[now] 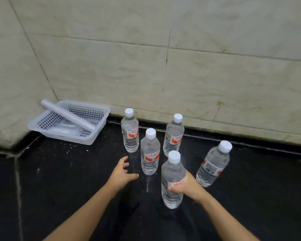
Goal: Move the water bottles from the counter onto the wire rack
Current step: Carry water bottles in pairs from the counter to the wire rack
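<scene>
Several clear water bottles with white caps and red-and-white labels stand on the black counter. My right hand is wrapped around the nearest bottle at its label. My left hand is open, fingers spread, just left of the middle bottle and not touching it. Behind stand a back-left bottle and a back-right bottle. Another bottle stands at the right. No wire rack is in view.
A white perforated plastic basket sits in the back left corner with a white roll lying across it. A pale tiled wall runs along the counter's back edge and left side.
</scene>
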A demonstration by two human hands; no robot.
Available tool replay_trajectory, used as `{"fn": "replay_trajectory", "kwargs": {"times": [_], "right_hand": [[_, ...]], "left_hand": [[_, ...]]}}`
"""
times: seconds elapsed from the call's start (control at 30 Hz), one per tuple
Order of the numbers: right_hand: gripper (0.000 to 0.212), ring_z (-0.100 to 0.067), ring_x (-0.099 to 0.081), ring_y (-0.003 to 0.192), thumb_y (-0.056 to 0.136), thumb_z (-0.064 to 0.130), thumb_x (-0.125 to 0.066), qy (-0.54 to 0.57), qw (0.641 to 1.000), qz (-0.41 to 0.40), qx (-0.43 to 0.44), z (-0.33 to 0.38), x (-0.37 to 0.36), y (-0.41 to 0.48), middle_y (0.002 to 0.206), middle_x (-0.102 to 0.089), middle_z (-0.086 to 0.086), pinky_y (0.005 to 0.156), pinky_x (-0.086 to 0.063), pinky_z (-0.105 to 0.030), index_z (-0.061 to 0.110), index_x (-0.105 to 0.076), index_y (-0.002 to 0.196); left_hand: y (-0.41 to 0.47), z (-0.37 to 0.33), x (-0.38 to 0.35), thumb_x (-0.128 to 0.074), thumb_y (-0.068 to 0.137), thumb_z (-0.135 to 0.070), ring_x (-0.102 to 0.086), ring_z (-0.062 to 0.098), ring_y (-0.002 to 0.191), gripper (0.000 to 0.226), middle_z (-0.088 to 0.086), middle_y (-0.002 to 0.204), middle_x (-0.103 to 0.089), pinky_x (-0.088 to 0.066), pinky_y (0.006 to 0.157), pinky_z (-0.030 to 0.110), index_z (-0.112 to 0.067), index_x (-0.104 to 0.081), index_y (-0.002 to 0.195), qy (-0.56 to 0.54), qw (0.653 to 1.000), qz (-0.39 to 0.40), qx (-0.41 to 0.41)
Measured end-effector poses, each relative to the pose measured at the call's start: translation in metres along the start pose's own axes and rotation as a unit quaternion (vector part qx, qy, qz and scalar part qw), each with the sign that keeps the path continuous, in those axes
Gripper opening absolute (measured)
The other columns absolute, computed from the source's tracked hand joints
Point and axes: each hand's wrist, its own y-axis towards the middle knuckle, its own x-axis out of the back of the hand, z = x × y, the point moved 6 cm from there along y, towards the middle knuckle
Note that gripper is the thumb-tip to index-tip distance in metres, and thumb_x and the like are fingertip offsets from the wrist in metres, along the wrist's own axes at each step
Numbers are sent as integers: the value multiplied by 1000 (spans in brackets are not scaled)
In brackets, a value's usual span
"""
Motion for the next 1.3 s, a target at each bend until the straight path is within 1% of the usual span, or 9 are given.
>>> {"fn": "replay_trajectory", "kwargs": {"times": [0.13, 0.23, 0.33, 0.43, 0.5, 0.73, 0.9, 1.13, 1.3], "right_hand": [[57, -3, -61, 76, 40, 27, -70, 42, 985, -165, 12, -9, 3, 5, 85, -64, 3, 73, -51, -16, 18, -55, 94], [63, -11, -63, 84, 39, 30, -71, 51, 962, -270, -7, -18, 3, -3, 91, -66, 0, 78, -51, -22, 17, -55, 99], [61, 2, -63, 82, 40, 31, -71, 36, 941, -334, -40, -24, -7, -16, 92, -66, 9, 78, -50, -19, 26, -55, 98], [61, -9, -63, 90, 41, 32, -72, 22, 919, -388, -64, -25, -23, -23, 98, -67, 7, 88, -51, -35, 30, -53, 99], [67, -12, -62, 92, 39, 34, -72, 29, 904, -421, -68, -25, -33, -27, 100, -65, 7, 89, -50, -34, 31, -51, 102], [57, -7, -60, 86, 49, 21, -72, 53, 883, -459, -83, -17, -61, -63, 94, -63, 10, 75, -50, -13, 25, -53, 102], [61, -9, -60, 77, 40, 35, -68, 83, 846, -512, -127, -28, -74, -118, 84, -65, 6, 65, -50, -12, 17, -59, 98], [41, -7, -59, 82, 67, 10, -75, 60, 822, -541, -169, -27, -47, -218, 89, -62, 7, 68, -47, -17, 29, -51, 94], [52, -10, -61, 81, 49, 25, -73, 96, 794, -581, -151, -29, -13, -323, 90, -65, 1, 61, -49, -13, 21, -58, 99]], "left_hand": [[39, -16, -15, -77, 69, -7, -35, 29, 132, 100, 12, 149, -30, -35, 103, 37, -19, -14, 145, 0, 997, 62, -41], [63, -27, -19, -80, 66, -8, -33, 25, 135, 106, 8, 152, -28, -33, 108, 40, -21, -11, 146, -6, 991, 106, -79], [76, -38, -24, -80, 64, -5, -33, 21, 136, 108, 5, 149, -32, -30, 112, 40, -22, -11, 146, 3, 978, 176, -115], [82, -50, -32, -81, 61, 1, -46, 18, 120, 93, 4, 128, -48, -37, 99, 31, -15, -28, 137, 14, 962, 216, -167], [83, -55, -31, -80, 62, 2, -51, 17, 106, 73, 3, 114, -53, -38, 89, 27, -17, -39, 120, 24, 959, 213, -187], [65, -47, -31, -77, 63, 6, -58, 18, 96, 60, 4, 103, -59, -42, 84, 29, -16, -44, 109, 14, 934, 291, -204], [38, -30, -32, -82, 56, 2, -58, 3, 82, 66, -11, 92, -61, -46, 72, 19, -21, -47, 107, 13, 922, 340, -185], [-18, -30, -85, -76, 64, 3, -62, 15, 93, 52, -4, 98, -66, -50, 78, 28, -26, -54, 101, 4, 902, 409, -136], [-104, -57, -168, -80, 58, -1, -62, 6, 87, 51, -8, 95, -66, -48, 71, 20, -31, -56, 93, -6, 864, 479, -158]]}}
